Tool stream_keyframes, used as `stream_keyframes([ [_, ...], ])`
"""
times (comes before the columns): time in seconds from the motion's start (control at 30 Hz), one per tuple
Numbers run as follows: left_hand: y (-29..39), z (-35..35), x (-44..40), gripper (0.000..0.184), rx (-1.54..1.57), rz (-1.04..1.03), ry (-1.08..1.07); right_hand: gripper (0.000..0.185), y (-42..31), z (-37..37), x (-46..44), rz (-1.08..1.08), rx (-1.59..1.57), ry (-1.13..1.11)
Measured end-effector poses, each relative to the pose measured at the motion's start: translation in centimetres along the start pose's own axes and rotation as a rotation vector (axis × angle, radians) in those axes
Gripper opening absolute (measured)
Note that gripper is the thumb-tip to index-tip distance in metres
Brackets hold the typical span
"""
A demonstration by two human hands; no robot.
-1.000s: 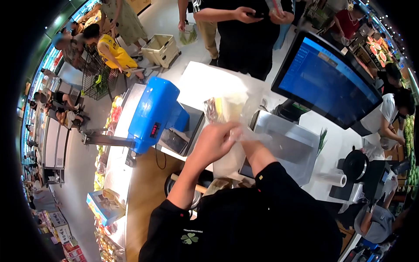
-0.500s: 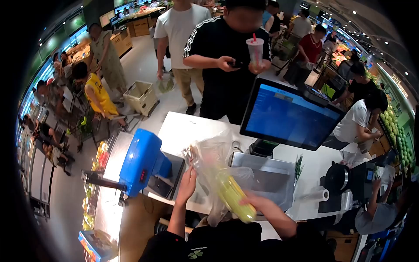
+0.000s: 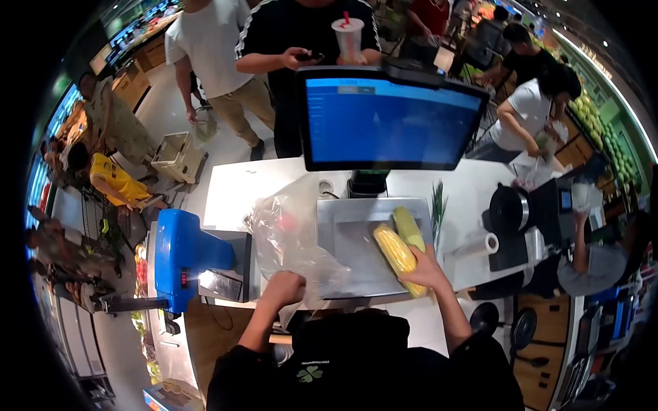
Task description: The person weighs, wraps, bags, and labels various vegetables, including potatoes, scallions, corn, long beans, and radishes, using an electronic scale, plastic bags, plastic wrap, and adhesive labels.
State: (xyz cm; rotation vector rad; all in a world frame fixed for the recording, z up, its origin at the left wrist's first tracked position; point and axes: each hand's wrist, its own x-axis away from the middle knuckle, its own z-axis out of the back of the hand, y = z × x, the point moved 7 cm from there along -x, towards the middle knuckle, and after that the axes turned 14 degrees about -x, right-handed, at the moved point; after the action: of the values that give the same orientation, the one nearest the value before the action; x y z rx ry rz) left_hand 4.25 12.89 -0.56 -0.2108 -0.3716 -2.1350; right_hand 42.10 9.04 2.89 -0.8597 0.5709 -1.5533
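My right hand (image 3: 423, 268) is wrapped round a pack of yellow corn (image 3: 393, 251) over the metal scale tray (image 3: 349, 236). Against it lies a paler green-yellow piece (image 3: 408, 228), also on the tray. Over the counter left of the tray, my left hand (image 3: 284, 288) has its fingers curled closed near the lower edge of a clear plastic bag (image 3: 291, 236); whether it grips the bag film is hidden. The bag lies loosely across the counter and overlaps the tray's left side, with something reddish inside.
Behind the tray stands a monitor (image 3: 394, 123). A blue device (image 3: 179, 257) is at the left, and green stalks (image 3: 438, 209) and a plastic roll (image 3: 480, 244) at the right. A person with a drink cup (image 3: 348, 40) stands across the white counter (image 3: 229, 185).
The corn has come out of the bag and moved right onto the tray with my right hand. My left hand has closed and lowered. The view has turned right.
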Motion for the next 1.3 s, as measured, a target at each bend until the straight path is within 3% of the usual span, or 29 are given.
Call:
stream_keyframes([
  [0.13,-0.1,1.6,3.2,0.019,0.062,0.111,-0.014,0.083,-2.3,-2.4,-1.3,-0.132,0.066,0.046],
  [0.23,3.0,6.8,4.5,0.016,0.054,0.195,0.278,0.078,-2.8,-4.7,-1.7,0.002,0.33,0.201],
  [0.27,4.5,7.0,3.7,0.016,0.049,0.191,0.265,0.078,-2.8,-4.9,-1.6,-0.009,0.322,0.198],
  [0.33,7.8,9.1,2.8,0.017,0.233,0.173,0.543,0.078,-3.3,-4.2,-1.4,0.076,0.258,0.249],
  [0.4,11.5,8.3,0.4,0.033,0.268,0.048,0.575,0.07,-3.0,-3.9,-0.9,0.073,0.246,0.19],
  [0.47,15.3,7.3,-2.4,0.049,0.264,-0.078,0.577,0.066,-2.4,-3.2,-0.9,0.205,0.072,0.198],
  [0.53,17.6,4.6,-4.8,0.058,0.006,-0.157,0.474,0.064,-2.3,-2.5,-0.2,0.287,0.048,0.213],
  [0.6,18.5,4.3,-5.3,0.059,-0.055,-0.121,0.462,0.061,-2.0,-2.0,0.5,0.383,0.022,0.22],
  [0.67,18.2,4.7,-5.2,0.061,-0.106,-0.086,0.437,0.058,-1.6,-0.7,0.8,0.334,-0.193,0.296],
  [0.77,15.8,6.7,-6.1,0.062,0.022,-0.052,0.395,0.038,0.3,0.9,1.7,0.333,-0.337,0.437],
  [0.9,12.2,17.1,-8.2,0.068,-0.049,0.009,0.809,0.015,3.2,1.9,3.3,0.307,-0.461,0.589],
  [1.07,10.8,26.0,-11.0,0.076,-0.235,0.024,1.106,0.012,3.8,1.7,5.5,0.308,-0.436,0.634],
  [1.3,11.5,27.7,-12.5,0.07,-0.313,0.091,1.182,0.01,3.6,-0.1,7.4,0.241,-0.502,0.706],
])
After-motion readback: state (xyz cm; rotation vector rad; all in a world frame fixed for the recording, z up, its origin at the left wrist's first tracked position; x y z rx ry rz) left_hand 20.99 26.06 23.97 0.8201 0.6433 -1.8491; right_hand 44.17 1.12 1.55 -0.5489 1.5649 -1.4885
